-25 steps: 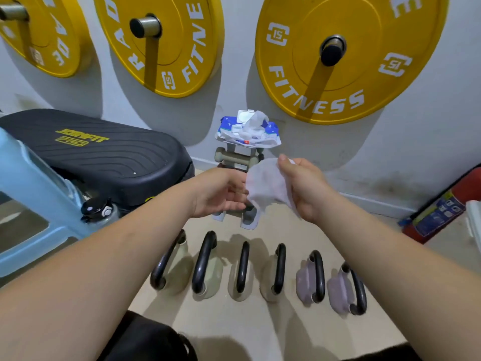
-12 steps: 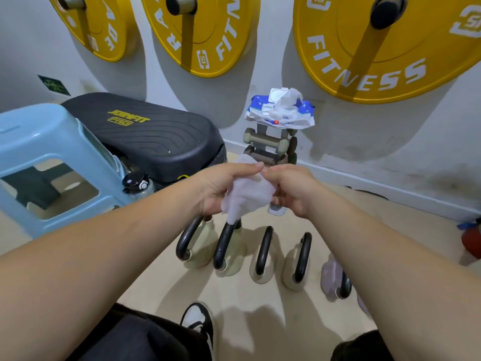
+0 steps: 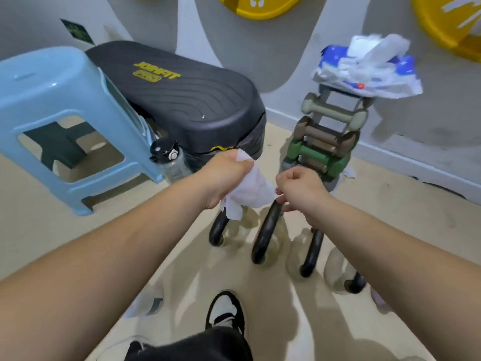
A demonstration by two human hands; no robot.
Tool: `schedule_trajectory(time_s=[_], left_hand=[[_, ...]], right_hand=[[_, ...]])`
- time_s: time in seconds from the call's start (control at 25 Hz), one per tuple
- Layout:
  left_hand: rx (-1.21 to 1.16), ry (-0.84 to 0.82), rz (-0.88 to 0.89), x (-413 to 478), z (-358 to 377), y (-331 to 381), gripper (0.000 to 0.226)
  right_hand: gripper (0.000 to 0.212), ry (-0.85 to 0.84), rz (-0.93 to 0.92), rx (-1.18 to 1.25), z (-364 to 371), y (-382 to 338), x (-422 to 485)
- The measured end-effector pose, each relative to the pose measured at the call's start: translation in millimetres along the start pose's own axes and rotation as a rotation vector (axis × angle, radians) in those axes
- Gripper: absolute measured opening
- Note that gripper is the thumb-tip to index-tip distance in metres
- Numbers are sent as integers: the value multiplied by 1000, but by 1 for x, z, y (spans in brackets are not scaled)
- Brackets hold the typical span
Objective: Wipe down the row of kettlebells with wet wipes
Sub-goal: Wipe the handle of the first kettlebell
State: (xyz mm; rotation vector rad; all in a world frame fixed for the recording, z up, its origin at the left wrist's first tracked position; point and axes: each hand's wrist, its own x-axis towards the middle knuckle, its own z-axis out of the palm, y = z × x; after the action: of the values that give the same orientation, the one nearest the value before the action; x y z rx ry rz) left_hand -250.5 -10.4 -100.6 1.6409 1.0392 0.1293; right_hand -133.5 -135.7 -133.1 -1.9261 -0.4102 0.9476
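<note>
Now our left hand (image 3: 229,175) and right hand (image 3: 299,188) pinch the wipe (image 3: 251,192); we should open it fully before rubbing a kettlebell (image 3: 265,230).

Tally, head view.
- You have four kettlebells (image 3: 265,230) with black handles in sight. A fifth pale shape beside your right forearm is too hidden to count.
- One wet wipe (image 3: 250,194).
- One wipe pack (image 3: 364,71).
- One dumbbell rack (image 3: 335,96). You can count three dumbbells (image 3: 335,113) on it, one per tier: grey-green, brown, green.
- One blue stool (image 3: 52,82).
- One black step platform (image 3: 182,100).
- One bottle (image 3: 169,160) with a black cap.
- Two yellow plates (image 3: 257,6) show plainly; a sliver of a third is at the top edge.
- One shoe (image 3: 226,308).
- Two hands: your left hand (image 3: 226,175) and right hand (image 3: 299,188).
</note>
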Motion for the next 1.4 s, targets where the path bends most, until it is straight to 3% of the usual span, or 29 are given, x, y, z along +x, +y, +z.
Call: schedule_trajectory(time_s=[0.12, 0.2, 0.36, 0.52, 0.64, 0.76, 0.88, 1.04, 1.12, 1.24, 1.4], left_hand=[[199, 251, 142, 33, -23, -41, 21], [275, 308, 245, 47, -35, -66, 23], [311, 280, 305, 68, -35, -110, 24], [404, 91, 290, 70, -6, -162, 28], [445, -48, 386, 41, 22, -189, 50], [433, 70, 437, 14, 34, -203, 56], [302, 315, 419, 24, 25, -203, 35], [536, 220, 264, 63, 38, -190, 51], [636, 272, 219, 62, 45, -195, 50], [551, 379, 253, 41, 49, -218, 53], [473, 380, 220, 18, 52, -226, 55]], right_hand=[[16, -41, -126, -165, 35, 15, 37], [18, -67, -154, -285, 52, 20, 57], [50, -235, -223, -597, 78, 40, 86], [56, -303, -290, -776, 81, 43, 98], [58, -310, -252, -823, 75, 35, 95], [56, -347, -270, -893, 75, 31, 85], [54, -329, -266, -911, 82, 28, 78], [55, -349, -292, -914, 79, 31, 76], [56, -367, -293, -897, 78, 33, 79], [61, -364, -273, -893, 79, 35, 84], [66, -383, -225, -847, 79, 38, 85]])
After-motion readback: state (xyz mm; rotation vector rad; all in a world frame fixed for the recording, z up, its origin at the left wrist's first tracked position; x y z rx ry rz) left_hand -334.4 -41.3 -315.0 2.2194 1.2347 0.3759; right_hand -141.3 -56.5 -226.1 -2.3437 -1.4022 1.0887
